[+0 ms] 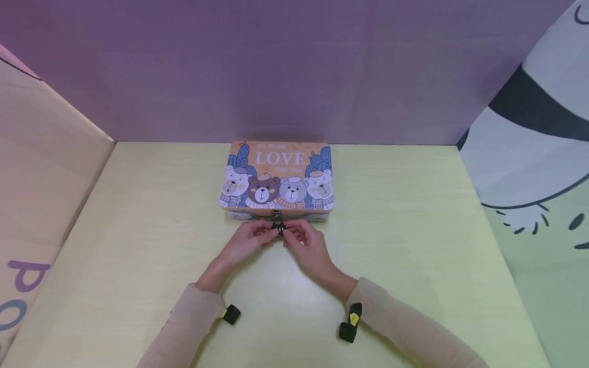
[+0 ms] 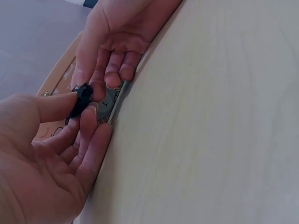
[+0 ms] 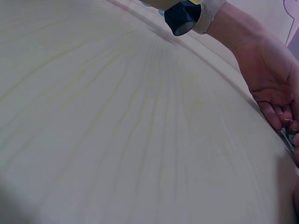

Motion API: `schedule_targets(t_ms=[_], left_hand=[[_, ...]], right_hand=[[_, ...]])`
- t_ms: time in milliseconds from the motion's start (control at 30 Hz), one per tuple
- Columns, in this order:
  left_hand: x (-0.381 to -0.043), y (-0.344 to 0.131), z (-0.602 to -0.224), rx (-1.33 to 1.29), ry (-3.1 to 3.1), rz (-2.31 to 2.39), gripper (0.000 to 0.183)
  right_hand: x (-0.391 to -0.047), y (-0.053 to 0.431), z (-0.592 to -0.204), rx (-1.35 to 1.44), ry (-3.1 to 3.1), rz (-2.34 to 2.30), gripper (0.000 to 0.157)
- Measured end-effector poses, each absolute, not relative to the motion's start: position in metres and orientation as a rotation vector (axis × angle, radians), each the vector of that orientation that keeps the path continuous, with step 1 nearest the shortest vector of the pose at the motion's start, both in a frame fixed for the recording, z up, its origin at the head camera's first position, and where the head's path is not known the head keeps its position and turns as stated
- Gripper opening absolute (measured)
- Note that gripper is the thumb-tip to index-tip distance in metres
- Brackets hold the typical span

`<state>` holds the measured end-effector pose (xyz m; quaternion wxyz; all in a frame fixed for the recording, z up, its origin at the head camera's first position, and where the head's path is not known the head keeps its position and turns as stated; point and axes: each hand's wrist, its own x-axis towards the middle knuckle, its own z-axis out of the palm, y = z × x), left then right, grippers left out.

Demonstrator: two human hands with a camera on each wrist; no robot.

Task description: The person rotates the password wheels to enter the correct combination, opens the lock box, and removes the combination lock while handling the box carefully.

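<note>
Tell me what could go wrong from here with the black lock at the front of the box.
The left hand and right hand both pinch the small black lock, so they could slip or get in each other's way. Neither hand grips the box, so a tug might drag it across the table.

1. Box (image 1: 276,176): on the table (image 1: 391,255), at its far edge, before the back panel (image 1: 294,71).
2. Held item (image 1: 278,228): before the box's front, between left hand (image 1: 246,240) and right hand (image 1: 312,249).
3. Left panel (image 1: 46,163): left of table. Right panel (image 1: 543,266): right of table.
</note>
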<state>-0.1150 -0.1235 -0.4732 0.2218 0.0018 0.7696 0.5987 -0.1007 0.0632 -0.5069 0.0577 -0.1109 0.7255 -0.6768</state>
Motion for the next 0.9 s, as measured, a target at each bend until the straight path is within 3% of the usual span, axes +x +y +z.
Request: schedule_targets(t_ms=[900], left_hand=[[-0.1156,-0.1272,-0.4750,-0.027,1.968,1.804,0.031]], right_hand=[[-0.1022,0.0642,-0.5023,-0.211,2.109,-2.048,0.021]])
